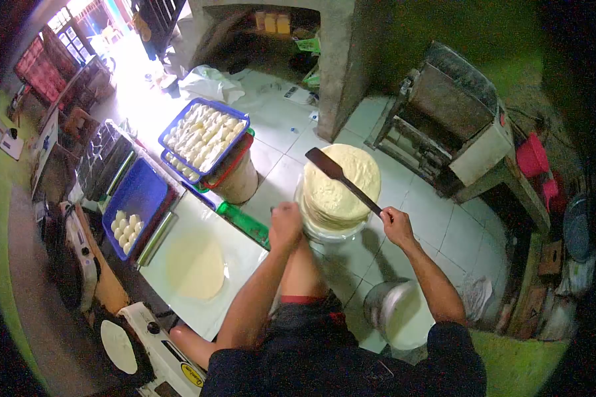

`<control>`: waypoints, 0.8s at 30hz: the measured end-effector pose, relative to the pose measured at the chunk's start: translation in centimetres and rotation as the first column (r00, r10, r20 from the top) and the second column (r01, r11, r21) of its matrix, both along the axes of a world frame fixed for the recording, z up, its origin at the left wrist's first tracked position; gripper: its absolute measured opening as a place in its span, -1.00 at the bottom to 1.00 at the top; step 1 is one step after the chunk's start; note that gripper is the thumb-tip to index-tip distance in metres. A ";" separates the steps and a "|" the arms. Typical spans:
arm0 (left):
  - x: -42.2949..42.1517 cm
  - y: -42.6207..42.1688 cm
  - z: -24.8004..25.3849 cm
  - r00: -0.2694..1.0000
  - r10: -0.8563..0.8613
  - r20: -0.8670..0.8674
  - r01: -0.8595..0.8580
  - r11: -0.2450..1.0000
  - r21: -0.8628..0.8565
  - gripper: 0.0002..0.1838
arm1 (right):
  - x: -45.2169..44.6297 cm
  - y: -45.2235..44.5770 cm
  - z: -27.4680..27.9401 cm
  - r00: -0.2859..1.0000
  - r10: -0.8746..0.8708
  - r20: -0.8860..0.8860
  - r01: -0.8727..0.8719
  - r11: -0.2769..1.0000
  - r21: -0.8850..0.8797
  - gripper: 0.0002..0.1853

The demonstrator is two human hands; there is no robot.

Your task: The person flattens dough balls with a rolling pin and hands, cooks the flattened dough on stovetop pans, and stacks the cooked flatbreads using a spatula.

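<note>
My right hand (397, 226) is closed round the handle of a long dark spatula (326, 164). Its flat blade lies over the top of a tall stack of pale flatbreads (352, 185), which stands on a round base on the floor. My left hand (285, 225) is closed beside the left side of the stack, near my knee; what it holds, if anything, is hidden. On the white board (248, 261) to the left lies one thin round sheet of dough (195, 264). Another flat round (118, 347) sits on a dark griddle at the lower left.
Blue trays (153, 196) hold dough balls; a filled one (204, 135) rests on a bucket (238, 182). A green bottle (244, 223) lies by the board. A white tub (407, 316) stands at my right. A machine (453, 109) is at the upper right.
</note>
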State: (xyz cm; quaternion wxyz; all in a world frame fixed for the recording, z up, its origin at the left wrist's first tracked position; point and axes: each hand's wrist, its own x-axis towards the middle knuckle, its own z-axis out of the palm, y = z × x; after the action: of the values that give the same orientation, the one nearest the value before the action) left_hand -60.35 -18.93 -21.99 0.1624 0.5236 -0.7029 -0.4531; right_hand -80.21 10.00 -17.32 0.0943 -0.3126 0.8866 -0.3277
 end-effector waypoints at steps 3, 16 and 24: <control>6.7 -1.4 3.5 0.988 0.044 -0.148 -0.051 0.998 -0.041 -0.69 | 2.7 -2.2 2.8 1.000 0.012 0.003 -0.011 0.997 -0.078 -0.73; 38.7 0.1 0.3 0.793 -0.359 0.492 0.570 0.722 -0.391 -0.64 | 5.4 -9.4 6.3 0.853 0.116 -0.509 -0.119 0.993 0.028 -0.65; 39.5 -12.0 4.9 0.820 -0.202 0.536 0.455 0.799 -0.394 -0.71 | 22.6 -23.4 5.7 0.693 0.717 0.071 -0.681 0.684 -0.261 -0.82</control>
State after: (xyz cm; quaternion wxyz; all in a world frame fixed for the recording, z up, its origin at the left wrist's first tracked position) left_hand -20.87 -30.95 -17.08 0.0354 0.4212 -0.8963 -0.1343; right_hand -57.64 -13.38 -11.62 0.2522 -0.6074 0.6474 -0.3852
